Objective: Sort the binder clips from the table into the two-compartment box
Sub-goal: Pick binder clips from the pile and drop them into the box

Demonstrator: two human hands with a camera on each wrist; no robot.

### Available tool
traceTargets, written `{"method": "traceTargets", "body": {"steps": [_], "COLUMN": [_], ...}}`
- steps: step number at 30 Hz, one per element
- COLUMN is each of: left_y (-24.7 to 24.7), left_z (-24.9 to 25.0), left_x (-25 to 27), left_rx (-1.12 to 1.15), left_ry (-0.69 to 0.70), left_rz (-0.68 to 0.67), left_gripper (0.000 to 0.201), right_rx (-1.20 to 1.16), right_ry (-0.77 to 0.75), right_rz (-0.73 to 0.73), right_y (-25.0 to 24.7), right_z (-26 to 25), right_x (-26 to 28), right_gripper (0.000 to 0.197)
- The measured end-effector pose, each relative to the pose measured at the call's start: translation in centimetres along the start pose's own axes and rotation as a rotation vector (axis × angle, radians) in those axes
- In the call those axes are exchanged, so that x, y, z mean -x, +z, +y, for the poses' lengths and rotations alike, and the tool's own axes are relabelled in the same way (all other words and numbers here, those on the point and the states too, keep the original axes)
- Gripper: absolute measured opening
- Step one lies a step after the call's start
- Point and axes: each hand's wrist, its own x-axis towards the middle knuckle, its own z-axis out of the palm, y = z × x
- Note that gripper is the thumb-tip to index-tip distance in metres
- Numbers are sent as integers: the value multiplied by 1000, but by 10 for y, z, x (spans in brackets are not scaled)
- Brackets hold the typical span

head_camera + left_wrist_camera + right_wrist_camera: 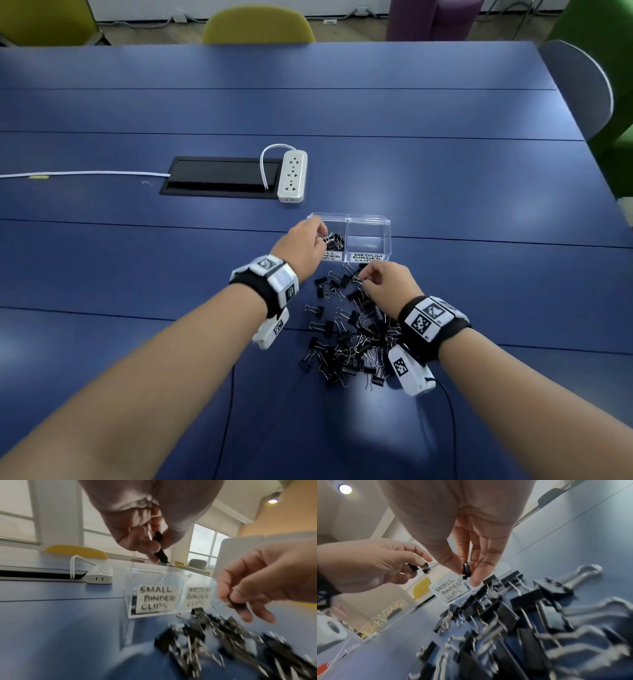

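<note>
A clear two-compartment box [368, 219] stands on the blue table [445, 164]. Its left half, labelled SMALL BINDER CLIPS [157, 599], holds several black clips; the MEDIUM half [368, 240] looks empty. My left hand [320, 233] hovers over the small half, pinching small black clips [161, 553]. Just in front of the box, my right hand [363, 277] pinches one small black clip [466, 568] between thumb and fingers. A pile of black binder clips [352, 339] of mixed sizes lies between my wrists.
A white power strip [292, 176] and a black cable hatch [219, 176] sit behind the box to the left, with a white cable [85, 173] running left. A yellow chair [258, 24] and a grey chair [579, 85] stand at the table's edges.
</note>
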Motion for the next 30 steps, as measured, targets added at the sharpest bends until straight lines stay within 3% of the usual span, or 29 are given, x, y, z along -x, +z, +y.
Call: {"method": "traceTargets", "body": {"steps": [7,14,17,21,25,30], "left_y": [-2,4,15,43,66,76], "left_z": [3,-14,-28,-44,-46,-40], "left_x": [-37,-11,15,52,73,69], "left_rx": [-36,49,77,46,56,41], "left_ry": [-12,-55,-72,-97,-105,-77], "left_rz": [-34,89,58,-44,-116,-51], "left_gripper": [19,24,21,15,18,29], "right_rx": [-1,72,83,189,368,410], "right_ry": [-76,-181,-202,-238,-259,-197], "right_rz": [88,44,45,-97,-266,-249], "right_y": [-18,-15,-11,9,30,40], "right_z": [-27,-67,-70,-55,-38,-28], "right_x": [-35,-61,-54,-27,-12,-11], "right_gripper": [14,25,27,22,39,34]}}
